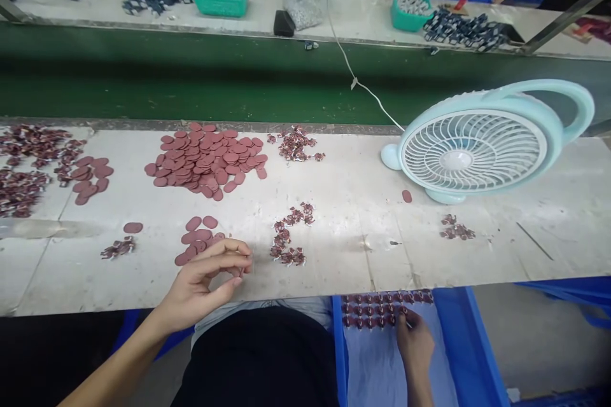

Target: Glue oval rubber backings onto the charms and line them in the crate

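Observation:
My left hand hovers at the near edge of the table, beside a small group of reddish oval discs. Its thumb and fingers curl together in a loose ring; whatever may sit between the tips is too small to make out. Down in a blue tray, my right hand is closed at the end of a row, its fingertips on a small brown-red piece. Similar small pieces stand in rows on the tray's white liner. More loose brown-red pieces lie between the hands on the table.
A big heap of oval discs lies farther back, and piles of brown-red pieces at left. A pale blue fan stands at right, its white cord running up. Across a green strip, co-workers' hands work near teal baskets.

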Tool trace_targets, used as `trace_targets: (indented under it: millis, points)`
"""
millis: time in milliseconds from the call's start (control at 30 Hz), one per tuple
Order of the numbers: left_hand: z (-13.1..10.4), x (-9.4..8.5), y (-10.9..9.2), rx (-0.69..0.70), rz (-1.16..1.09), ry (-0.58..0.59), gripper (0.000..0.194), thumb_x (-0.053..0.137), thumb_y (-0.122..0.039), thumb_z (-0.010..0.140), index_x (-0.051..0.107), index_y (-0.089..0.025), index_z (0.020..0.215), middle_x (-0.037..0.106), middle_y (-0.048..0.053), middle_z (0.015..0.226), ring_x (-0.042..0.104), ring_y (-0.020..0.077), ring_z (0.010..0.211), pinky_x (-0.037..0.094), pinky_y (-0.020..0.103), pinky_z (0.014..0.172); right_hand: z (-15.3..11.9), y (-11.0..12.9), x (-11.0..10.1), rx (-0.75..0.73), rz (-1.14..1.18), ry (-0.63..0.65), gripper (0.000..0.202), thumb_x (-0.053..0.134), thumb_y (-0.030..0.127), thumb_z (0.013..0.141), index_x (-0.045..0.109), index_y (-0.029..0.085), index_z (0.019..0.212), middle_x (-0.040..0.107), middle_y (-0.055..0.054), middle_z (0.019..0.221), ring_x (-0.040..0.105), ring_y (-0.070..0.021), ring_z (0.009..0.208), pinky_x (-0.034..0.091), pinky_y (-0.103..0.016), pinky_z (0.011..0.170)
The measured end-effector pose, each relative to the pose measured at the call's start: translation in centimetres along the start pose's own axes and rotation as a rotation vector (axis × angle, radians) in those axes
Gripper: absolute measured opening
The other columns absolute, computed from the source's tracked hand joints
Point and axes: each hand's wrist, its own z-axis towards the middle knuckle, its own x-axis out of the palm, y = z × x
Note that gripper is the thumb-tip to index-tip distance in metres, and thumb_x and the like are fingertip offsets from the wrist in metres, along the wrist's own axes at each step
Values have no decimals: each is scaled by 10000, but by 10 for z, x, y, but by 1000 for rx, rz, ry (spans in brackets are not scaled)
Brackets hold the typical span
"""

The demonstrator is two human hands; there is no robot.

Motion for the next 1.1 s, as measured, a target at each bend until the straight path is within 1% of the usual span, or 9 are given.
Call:
trace_targets:
  millis: [200,433,533,667,767,867,933,1000,1100]
  points:
    - [0,2,0,-40,-73,2,292,581,-141,971,708,-276,1197,590,90,1216,648,195,975,629,351,803,-12,13,-5,-25,26,9,293,640,397,971,670,157,1137,667,-86,1177,655,-263,1068,576,-454,882]
    - [-2,4,2,-110,-261,-31,257,610,-156,959,728,-266,1160,609,95,1223,688,198,925,630,334,748,-23,42,-26,5,149,-26,243,672,387,952,672,167,1053,674,-52,1080,661,-215,968,569,-402,837]
    - [-5,10,5,-198,-443,-80,202,662,-227,934,742,-237,1119,647,116,1229,706,195,859,624,316,692,-37,71,-46,40,277,-162,234,730,381,883,676,167,961,653,-33,944,629,-237,890,528,-414,824]
    - [-6,33,5,-422,-757,-132,231,789,-275,824,767,-212,1045,720,127,1200,721,190,815,619,308,698,-81,142,-74,-3,631,-292,366,727,499,822,641,214,1035,601,-8,823,575,-210,760,482,-348,703]
    - [-1,58,1,-541,-1008,-161,261,834,-244,776,780,-208,1029,765,99,1115,734,160,814,594,247,719,-106,205,-83,-58,949,32,455,580,665,847,630,220,926,470,35,692,474,-140,556,421,-269,473]
    - [6,75,-4,-545,-1187,-135,266,829,-238,782,786,-177,1037,778,111,1066,752,168,826,579,222,694,-96,258,-75,233,1756,908,689,482,736,878,592,157,1235,463,13,773,401,-96,497,312,-192,313]
    - [8,80,-8,-536,-1244,-120,275,833,-246,780,790,-160,1038,779,123,1050,763,185,840,581,221,679,-78,284,-65,428,2153,1328,719,446,726,892,518,146,1312,450,17,764,419,-107,478,302,-191,269]
    - [9,80,-10,-524,-1277,-118,288,844,-254,773,794,-155,1039,778,125,1036,767,188,844,582,215,671,-69,301,-58,486,2243,1425,547,443,643,924,554,176,1186,424,40,703,424,-117,465,342,-211,293]
    - [8,78,-13,-511,-1308,-120,298,854,-258,774,796,-154,1048,777,126,1036,766,185,860,584,220,699,-93,312,-63,283,1968,1058,311,533,500,933,612,205,987,470,40,645,415,-100,457,360,-217,362]
